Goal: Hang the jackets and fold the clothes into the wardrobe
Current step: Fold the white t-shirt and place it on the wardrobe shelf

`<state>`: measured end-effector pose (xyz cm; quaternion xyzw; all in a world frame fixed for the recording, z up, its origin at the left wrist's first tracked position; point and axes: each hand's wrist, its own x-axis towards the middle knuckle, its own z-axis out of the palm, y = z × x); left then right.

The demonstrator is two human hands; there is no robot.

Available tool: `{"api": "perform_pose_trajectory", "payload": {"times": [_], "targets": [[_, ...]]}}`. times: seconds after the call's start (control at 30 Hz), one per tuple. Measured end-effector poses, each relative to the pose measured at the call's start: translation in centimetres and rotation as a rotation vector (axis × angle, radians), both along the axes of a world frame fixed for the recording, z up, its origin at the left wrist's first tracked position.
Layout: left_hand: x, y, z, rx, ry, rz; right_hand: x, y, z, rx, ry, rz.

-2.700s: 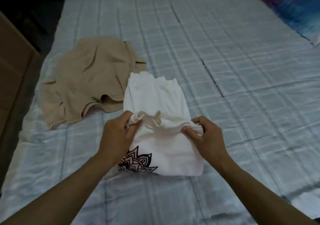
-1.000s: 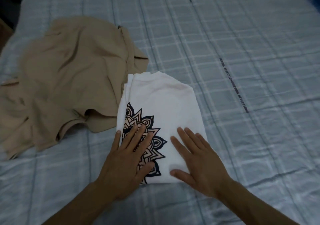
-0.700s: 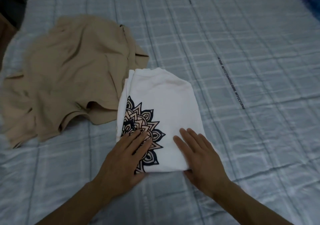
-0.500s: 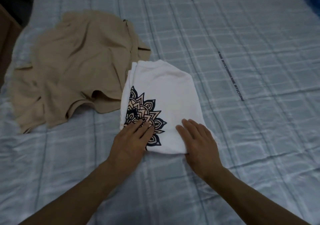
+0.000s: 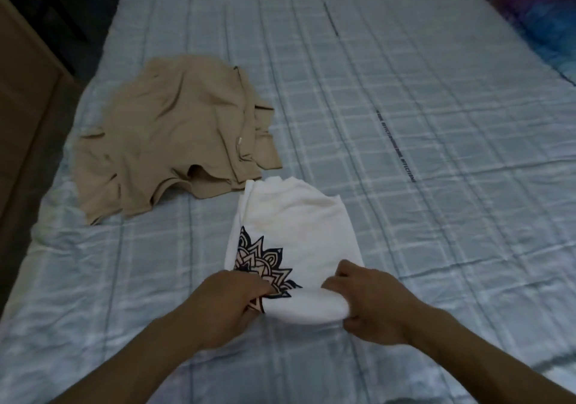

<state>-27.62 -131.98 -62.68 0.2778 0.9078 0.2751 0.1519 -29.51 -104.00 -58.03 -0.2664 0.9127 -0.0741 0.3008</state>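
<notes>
A folded white T-shirt (image 5: 296, 229) with a black mandala print lies on the bed in front of me. My left hand (image 5: 229, 302) grips its near left corner, fingers over the print. My right hand (image 5: 367, 304) grips the near right corner, fingers on top and thumb beneath. The near edge is lifted and curled into a roll between my hands. A crumpled beige garment (image 5: 168, 132) lies spread out to the far left, just apart from the T-shirt's far corner.
The bed is covered by a light blue checked sheet (image 5: 405, 160). A purple and blue pillow (image 5: 542, 20) sits at the far right corner. A brown wooden panel (image 5: 21, 98) stands along the bed's left side, with dark floor beyond it.
My hands went from lying flat on the folded T-shirt to gripping its near edge, which now lifts off the sheet. The T-shirt has shifted towards me, away from the beige garment.
</notes>
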Motion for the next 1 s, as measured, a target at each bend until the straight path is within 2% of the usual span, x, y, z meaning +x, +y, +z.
{"api": "perform_pose_trajectory", "payload": {"times": [0.1,0.27,0.43,0.5,0.57,0.63,0.67,0.73,0.83,1.0], "targets": [[-3.4,0.0,3.2,0.045,-0.09,0.062,-3.5,0.9,1.4,-0.041,-0.06,0.009],[-9.8,-0.4,3.8,0.171,-0.111,0.329,-10.4,0.9,2.1,-0.163,-0.068,-0.238],[-14.9,0.2,0.7,0.112,-0.004,0.543,-14.9,0.4,-1.0,-0.174,0.217,-0.478],[-15.5,0.6,-0.5,0.002,0.152,0.603,-14.8,-0.1,-2.8,-0.191,0.378,-0.571],[-14.8,1.4,-1.1,-0.11,0.439,0.584,-13.2,-1.0,-4.0,-0.278,0.596,-0.583],[-12.8,2.8,-1.4,-0.029,0.632,0.43,-10.6,-2.3,-4.8,-0.335,0.726,-0.466],[-11.8,3.4,-1.9,0.007,0.629,0.321,-9.3,-2.9,-5.5,-0.321,0.706,-0.396],[-10.1,3.9,-3.3,-0.033,0.47,0.17,-7.6,-3.6,-7.0,-0.241,0.604,-0.306],[-9.9,3.1,-5.2,-0.144,0.309,0.112,-8.1,-3.5,-8.9,-0.159,0.55,-0.282],[-12.9,2.7,-6.5,-0.13,0.257,0.074,-11.3,-3.4,-10.3,-0.104,0.507,-0.278]]}}
